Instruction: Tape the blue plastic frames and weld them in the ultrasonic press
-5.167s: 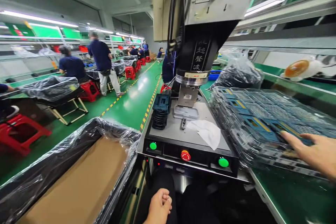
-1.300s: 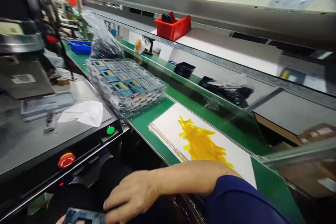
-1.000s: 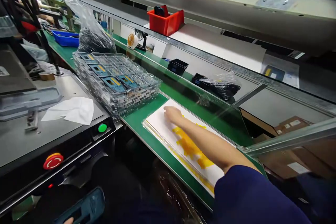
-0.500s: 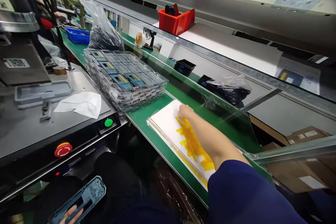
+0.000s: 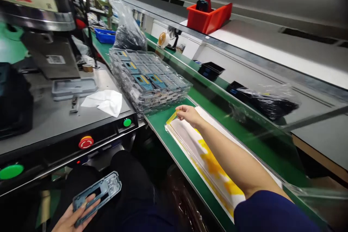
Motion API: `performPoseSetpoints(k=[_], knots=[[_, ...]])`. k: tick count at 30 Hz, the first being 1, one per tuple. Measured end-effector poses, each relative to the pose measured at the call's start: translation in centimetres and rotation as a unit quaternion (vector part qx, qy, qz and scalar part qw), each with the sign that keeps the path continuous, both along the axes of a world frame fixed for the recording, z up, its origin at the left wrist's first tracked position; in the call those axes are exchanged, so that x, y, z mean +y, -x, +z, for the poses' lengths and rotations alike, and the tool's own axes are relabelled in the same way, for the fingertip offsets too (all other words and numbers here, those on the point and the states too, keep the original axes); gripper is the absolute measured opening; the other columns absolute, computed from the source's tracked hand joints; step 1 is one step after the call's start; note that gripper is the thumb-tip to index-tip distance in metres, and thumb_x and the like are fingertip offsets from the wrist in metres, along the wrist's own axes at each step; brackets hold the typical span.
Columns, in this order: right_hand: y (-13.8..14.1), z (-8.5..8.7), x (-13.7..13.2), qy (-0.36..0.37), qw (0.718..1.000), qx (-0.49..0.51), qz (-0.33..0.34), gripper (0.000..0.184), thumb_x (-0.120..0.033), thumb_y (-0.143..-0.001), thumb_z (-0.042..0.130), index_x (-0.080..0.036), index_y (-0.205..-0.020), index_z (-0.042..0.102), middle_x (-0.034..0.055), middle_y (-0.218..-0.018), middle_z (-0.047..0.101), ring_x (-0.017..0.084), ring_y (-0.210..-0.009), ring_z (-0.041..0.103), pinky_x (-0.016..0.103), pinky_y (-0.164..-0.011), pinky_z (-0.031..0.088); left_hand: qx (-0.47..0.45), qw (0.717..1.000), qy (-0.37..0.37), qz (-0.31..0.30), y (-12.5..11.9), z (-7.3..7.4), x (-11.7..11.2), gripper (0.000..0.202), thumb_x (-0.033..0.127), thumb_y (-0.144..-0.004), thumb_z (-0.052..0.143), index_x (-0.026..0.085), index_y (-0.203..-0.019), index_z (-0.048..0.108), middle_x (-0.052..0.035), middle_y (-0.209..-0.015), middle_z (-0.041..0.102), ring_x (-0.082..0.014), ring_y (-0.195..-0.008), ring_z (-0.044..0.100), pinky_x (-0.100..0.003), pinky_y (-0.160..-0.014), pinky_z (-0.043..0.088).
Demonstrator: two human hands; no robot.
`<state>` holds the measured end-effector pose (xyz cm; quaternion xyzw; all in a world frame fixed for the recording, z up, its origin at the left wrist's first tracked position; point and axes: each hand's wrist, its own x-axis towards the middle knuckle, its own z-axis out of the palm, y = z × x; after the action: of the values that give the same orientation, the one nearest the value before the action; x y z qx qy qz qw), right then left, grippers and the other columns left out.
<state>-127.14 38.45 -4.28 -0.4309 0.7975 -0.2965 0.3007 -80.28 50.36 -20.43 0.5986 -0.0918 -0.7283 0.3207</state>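
My left hand (image 5: 78,214) grips a grey-blue plastic housing (image 5: 112,185), with a rectangular opening, low over my lap. Pinched between the fingertips of my right hand (image 5: 189,114) is a yellow adhesive strip (image 5: 172,117). That hand is above the far left end of a stack of white sheets (image 5: 187,136). More yellow strips (image 5: 212,161) lie overlapping on the top sheet, partly hidden by my forearm.
Clear plastic trays (image 5: 163,96) with similar housings are stacked on the green bench (image 5: 160,121). At left is a machine with a red stop button (image 5: 86,142), a green button (image 5: 127,122), a white cloth (image 5: 106,101) and a grey fixture (image 5: 73,87). A red bin (image 5: 208,18) sits on the shelf.
My right hand has lifted a yellow strip from the sheets and moved toward their left end. My left hand has come further into view with the housing. The camera view has turned left.
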Motion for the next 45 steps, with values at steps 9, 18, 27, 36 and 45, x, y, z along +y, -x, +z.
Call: performPoseSetpoints(k=[9, 18, 27, 36, 45], knots=[[-16.0, -5.5, 0.7, -0.016, 0.874, -0.41, 0.26, 0.028, -0.03, -0.065, 0.077, -0.014, -0.08, 0.06, 0.0003, -0.065, 0.067, 0.01, -0.059, 0.062, 0.023, -0.059, 0.05, 0.015, 0.996, 0.045, 0.08, 1.9, 4.8, 0.7, 0.031, 0.019, -0.075, 0.07, 0.016, -0.104, 0.06, -0.0111, -0.111, 0.068, -0.0304, -0.1, 0.066, -0.042, -0.083, 0.055], [-20.9, -9.2, 3.4, 0.008, 0.837, -0.386, 0.388, 0.02, -0.035, -0.074, 0.072, -0.016, -0.077, 0.066, 0.0047, -0.077, 0.07, 0.013, -0.065, 0.063, 0.025, -0.061, 0.052, 0.023, 0.992, 0.073, 0.104, 2.9, 6.8, 0.5, 0.023, 0.025, -0.079, 0.066, 0.017, -0.1, 0.06, -0.0077, -0.104, 0.067, -0.0269, -0.092, 0.068, -0.041, -0.08, 0.053], [-21.4, -8.5, 5.1, 0.255, 0.748, -0.168, 0.589, 0.015, -0.014, -0.087, 0.052, -0.019, -0.085, 0.066, 0.0068, -0.099, 0.07, 0.015, -0.091, 0.067, 0.028, -0.082, 0.055, 0.03, 0.989, 0.114, 0.09, 3.8, 7.8, -0.3, 0.024, 0.03, -0.079, 0.067, 0.017, -0.099, 0.063, -0.0088, -0.101, 0.069, -0.0238, -0.09, 0.066, -0.04, -0.078, 0.052], [-21.5, -9.3, 5.1, 0.281, 0.736, -0.119, 0.605, 0.02, -0.012, -0.089, 0.049, -0.018, -0.093, 0.067, 0.0079, -0.102, 0.069, 0.015, -0.096, 0.066, 0.026, -0.084, 0.056, 0.024, 0.984, 0.151, 0.087, 3.7, 8.4, 0.0, 0.023, 0.031, -0.081, 0.064, 0.016, -0.098, 0.064, -0.0062, -0.094, 0.069, -0.0205, -0.088, 0.066, -0.037, -0.083, 0.05], [-22.2, -9.0, 5.5, 0.133, 0.834, -0.226, 0.486, 0.01, -0.024, -0.084, 0.059, -0.021, -0.079, 0.068, 0.0027, -0.078, 0.07, 0.014, -0.07, 0.066, 0.026, -0.067, 0.055, 0.037, 0.98, 0.17, 0.102, 4.0, 8.4, 0.1, 0.025, 0.026, -0.078, 0.068, 0.018, -0.102, 0.065, -0.0052, -0.104, 0.068, -0.0216, -0.098, 0.064, -0.033, -0.087, 0.047]])
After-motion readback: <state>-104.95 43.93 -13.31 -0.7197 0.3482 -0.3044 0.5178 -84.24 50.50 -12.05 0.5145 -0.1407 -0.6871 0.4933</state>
